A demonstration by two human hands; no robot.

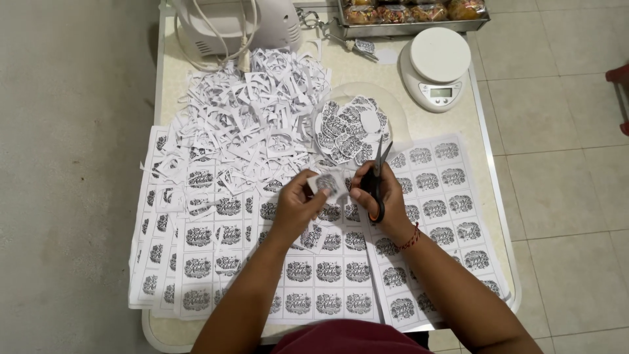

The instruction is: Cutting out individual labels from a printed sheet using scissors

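The small square white paper label with a black floral print [329, 183] sits pinched in my left hand [298, 204], just left of the upward-pointing black-handled scissors [376, 178] gripped by my right hand [385, 196], above the counter [481, 141].

Table [485, 131], cream top, metal rim. White kitchen scale [437, 67] at 1 o'clock, display facing the near edge. Metal tray [409, 27] of wrapped baked goods at 12 o'clock, just behind the scale. White appliance [226, 26] with cord at 11 o'clock. Keys [314, 18] between appliance and tray. Grey tiled floor [563, 196] at 3 o'clock.
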